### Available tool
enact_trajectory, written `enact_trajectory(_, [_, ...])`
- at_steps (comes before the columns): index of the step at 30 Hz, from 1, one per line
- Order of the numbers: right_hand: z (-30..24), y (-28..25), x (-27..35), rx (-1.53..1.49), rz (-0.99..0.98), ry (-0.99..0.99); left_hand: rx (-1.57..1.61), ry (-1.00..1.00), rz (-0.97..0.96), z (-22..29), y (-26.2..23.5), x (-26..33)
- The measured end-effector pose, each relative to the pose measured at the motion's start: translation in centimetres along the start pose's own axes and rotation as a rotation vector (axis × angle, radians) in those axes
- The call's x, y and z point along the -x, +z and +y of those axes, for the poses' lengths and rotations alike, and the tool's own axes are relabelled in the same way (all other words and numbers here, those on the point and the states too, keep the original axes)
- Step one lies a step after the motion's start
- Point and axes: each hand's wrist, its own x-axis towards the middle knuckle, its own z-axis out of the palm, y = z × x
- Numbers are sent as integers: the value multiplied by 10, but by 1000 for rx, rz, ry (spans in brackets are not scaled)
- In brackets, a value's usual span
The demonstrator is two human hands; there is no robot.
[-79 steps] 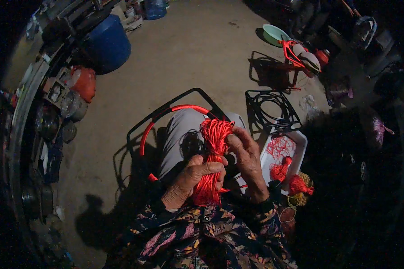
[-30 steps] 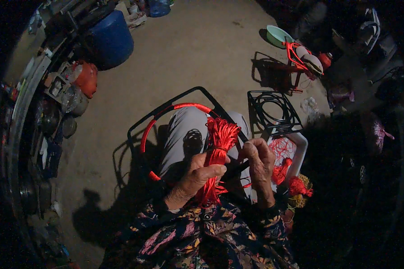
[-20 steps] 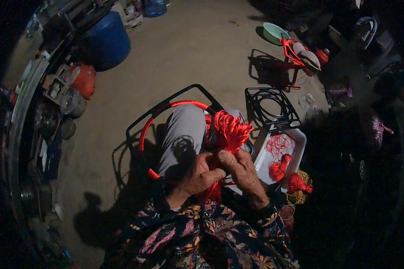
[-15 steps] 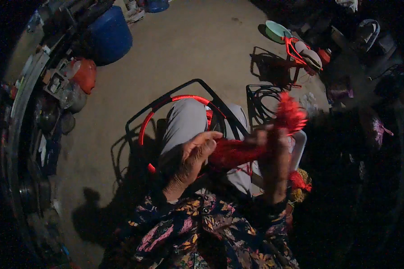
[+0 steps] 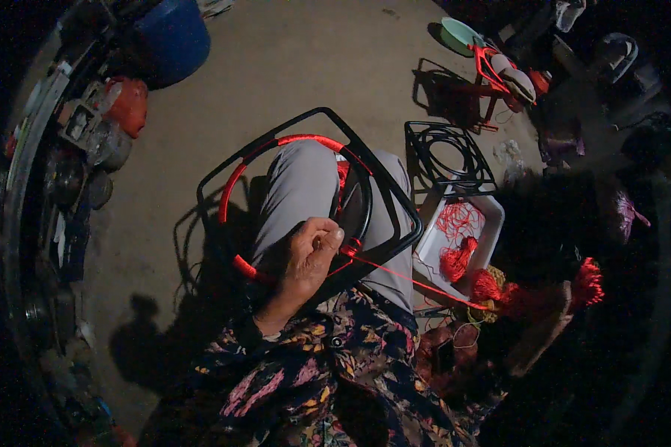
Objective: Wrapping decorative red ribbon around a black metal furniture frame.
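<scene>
The left hand [image 5: 306, 257] is pinching the red cord [image 5: 414, 281] against the black frame [image 5: 380, 182] on the lap, while the right hand [image 5: 555, 309], fingers closed around the cord bundle [image 5: 585, 281], is pulling it taut, which should be keeping wraps tight.

Bare floor [image 5: 291, 67] lies open ahead of the frame [image 5: 306, 119] on the lap. To the right, a wire stand [image 5: 447, 156] and white tray [image 5: 492, 223] crowd close. Clutter [image 5: 89, 141] lines the left edge.
</scene>
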Motion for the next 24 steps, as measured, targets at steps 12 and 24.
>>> enact_trajectory(12, [-75,193,138,-115,-499,-64,-38,-263,-162,1,-17,-1])
enact_trajectory(24, [-81,193,134,-252,-501,151,428,-448,-349,8,-18,-15])
